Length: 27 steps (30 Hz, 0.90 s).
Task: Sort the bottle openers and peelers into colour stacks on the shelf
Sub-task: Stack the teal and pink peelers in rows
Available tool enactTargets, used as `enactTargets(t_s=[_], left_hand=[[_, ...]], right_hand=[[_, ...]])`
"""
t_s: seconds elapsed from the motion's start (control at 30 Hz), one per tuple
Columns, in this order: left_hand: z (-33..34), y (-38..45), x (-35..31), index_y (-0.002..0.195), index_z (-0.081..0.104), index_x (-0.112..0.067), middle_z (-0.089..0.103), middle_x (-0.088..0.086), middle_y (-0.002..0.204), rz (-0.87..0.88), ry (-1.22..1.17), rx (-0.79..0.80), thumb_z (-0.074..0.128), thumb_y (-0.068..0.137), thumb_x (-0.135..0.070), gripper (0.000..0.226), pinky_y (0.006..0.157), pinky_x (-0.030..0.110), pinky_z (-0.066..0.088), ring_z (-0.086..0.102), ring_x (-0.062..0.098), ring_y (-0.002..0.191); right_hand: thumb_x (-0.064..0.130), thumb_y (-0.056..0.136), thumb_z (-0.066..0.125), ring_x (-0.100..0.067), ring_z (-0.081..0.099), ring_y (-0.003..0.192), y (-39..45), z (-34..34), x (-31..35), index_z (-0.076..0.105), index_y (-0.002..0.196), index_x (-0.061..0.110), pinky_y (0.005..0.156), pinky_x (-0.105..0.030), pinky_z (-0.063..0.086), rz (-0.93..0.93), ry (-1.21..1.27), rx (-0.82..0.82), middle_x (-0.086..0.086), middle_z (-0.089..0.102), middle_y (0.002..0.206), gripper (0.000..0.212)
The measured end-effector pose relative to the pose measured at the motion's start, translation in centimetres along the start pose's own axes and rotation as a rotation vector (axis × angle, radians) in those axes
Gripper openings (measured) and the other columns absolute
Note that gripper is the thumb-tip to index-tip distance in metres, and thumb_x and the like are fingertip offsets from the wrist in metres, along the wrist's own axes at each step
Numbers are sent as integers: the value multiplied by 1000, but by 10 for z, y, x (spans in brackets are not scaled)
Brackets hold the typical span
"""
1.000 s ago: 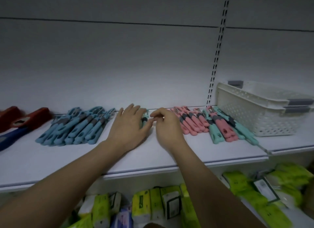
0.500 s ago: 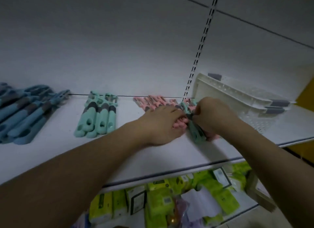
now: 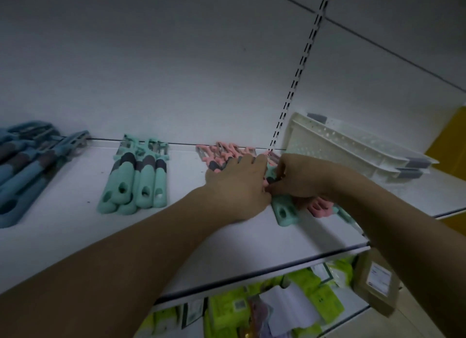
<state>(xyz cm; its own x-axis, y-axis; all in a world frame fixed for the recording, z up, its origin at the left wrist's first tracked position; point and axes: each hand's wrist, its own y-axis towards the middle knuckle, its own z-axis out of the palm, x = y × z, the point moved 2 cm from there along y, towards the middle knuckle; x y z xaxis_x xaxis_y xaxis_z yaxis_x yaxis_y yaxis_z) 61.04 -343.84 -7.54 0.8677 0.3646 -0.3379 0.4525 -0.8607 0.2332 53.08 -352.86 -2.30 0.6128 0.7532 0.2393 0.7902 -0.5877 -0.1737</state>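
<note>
On the white shelf [image 3: 63, 237] lie three groups of peelers: a blue pile [image 3: 30, 166] at the far left, a mint-green stack [image 3: 137, 184] in the middle, and a pink pile [image 3: 227, 153] mixed with mint ones on the right. My left hand [image 3: 237, 186] lies flat on the pink pile with fingers extended. My right hand [image 3: 300, 179] has its fingers curled round a mint-green peeler [image 3: 283, 210] whose handle end sticks out below both hands. More pink handles [image 3: 319, 208] show under my right wrist.
A white perforated basket [image 3: 353, 151] stands on the shelf just right of my hands, against the back wall. The shelf's front edge [image 3: 252, 269] runs below my arms. Green packets [image 3: 315, 302] and a brown box [image 3: 378, 284] fill the lower shelf.
Both hands left the mint-green stack and moved right to the mixed pink pile. My right hand took hold of a mint-green peeler there, and the view turned right.
</note>
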Motion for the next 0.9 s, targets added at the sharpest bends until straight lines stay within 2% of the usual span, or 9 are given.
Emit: enactTargets(t_s=[0.1,0.27,0.4,0.5,0.53,0.6,0.7,0.8,0.9], left_hand=[[-3,-3,2,130,37,-22,44,3,129,15,-41,23,58,90,-42,49,98,54,41,44,26,120],[-12,-6,6,97,40,-30,52,-8,98,67,-153,-35,63,86,-37,26,84,40,48,53,17,92],[-20,-16,7,104,52,-22,53,-11,93,113,-205,-31,64,87,-27,21,77,31,45,51,12,86],[-23,-22,15,105,55,-20,56,-9,96,133,-238,-24,65,87,-25,21,76,26,43,52,12,88],[-24,-23,17,104,54,-22,54,-11,94,140,-248,-28,65,87,-25,21,75,25,41,51,11,88],[-24,-24,23,103,55,-25,50,-16,90,143,-265,-34,67,85,-26,22,75,25,40,49,9,87],[-23,-23,28,103,57,-23,50,-19,86,147,-285,-47,67,84,-26,21,73,20,40,49,4,84],[-26,-24,26,111,60,-16,59,-14,94,175,-295,-43,65,86,-22,26,79,20,45,55,4,87],[-30,-27,23,111,61,-10,62,-11,95,212,-324,-37,66,87,-21,27,79,19,43,55,6,88]], right_hand=[[22,85,73,-14,65,49,4,1,-3,61,85,8,48,-24,55,37,51,15,-5,68,65,18],[23,86,68,-17,66,78,3,-2,-5,62,96,8,62,-23,52,30,62,-59,-8,70,90,19],[25,82,74,-18,60,89,-3,13,-1,46,122,3,72,-26,50,15,96,-140,-7,64,106,54],[28,87,70,-18,56,98,-9,19,6,37,132,3,86,-28,48,-23,71,-126,-9,60,121,61],[27,90,67,-17,56,96,-10,19,7,34,136,3,84,-26,48,-21,65,-111,-8,60,118,62],[18,94,58,-14,56,84,-10,15,9,33,135,1,68,-24,48,-3,94,-85,-4,58,101,50],[10,95,45,-22,68,65,-7,2,6,51,106,-1,55,-32,56,18,233,-88,-15,64,82,17],[7,91,40,-19,49,37,-10,-20,2,57,78,1,37,-20,40,72,442,-63,-13,58,58,21],[3,94,36,-13,39,33,-17,-35,-3,49,89,1,28,-17,29,69,881,43,-11,52,56,14]])
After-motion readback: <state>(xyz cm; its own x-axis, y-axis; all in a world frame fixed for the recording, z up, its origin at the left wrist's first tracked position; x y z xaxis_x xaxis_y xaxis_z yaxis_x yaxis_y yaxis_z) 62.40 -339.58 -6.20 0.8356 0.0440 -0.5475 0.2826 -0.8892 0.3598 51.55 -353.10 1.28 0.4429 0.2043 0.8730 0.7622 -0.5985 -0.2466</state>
